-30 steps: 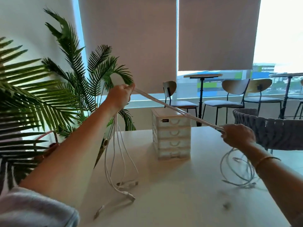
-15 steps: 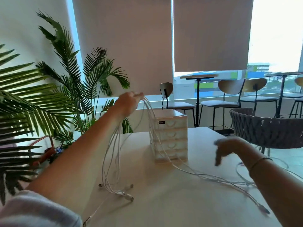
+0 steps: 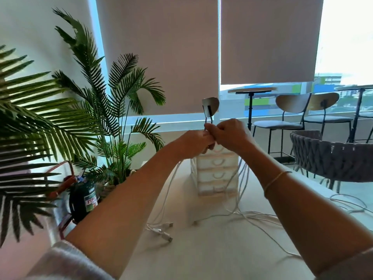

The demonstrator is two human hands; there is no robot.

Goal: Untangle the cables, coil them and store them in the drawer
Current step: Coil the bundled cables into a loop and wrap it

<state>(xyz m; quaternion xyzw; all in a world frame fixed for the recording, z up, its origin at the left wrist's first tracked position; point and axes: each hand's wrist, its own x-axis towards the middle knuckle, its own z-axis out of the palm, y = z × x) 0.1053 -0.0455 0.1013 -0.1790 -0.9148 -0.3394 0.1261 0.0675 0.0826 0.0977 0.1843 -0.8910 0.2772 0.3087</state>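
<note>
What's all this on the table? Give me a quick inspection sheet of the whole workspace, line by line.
Surface: pale table.
Job's things: white cables; small drawer unit, drawers closed.
Clutter: dark bottle left of the table.
Grippers: left hand and right hand meet above the unit, both gripping the cables.
Cables: strands hang both sides; plug ends lie on the table.
Surroundings: palm plant, woven chair, window blinds.
</note>
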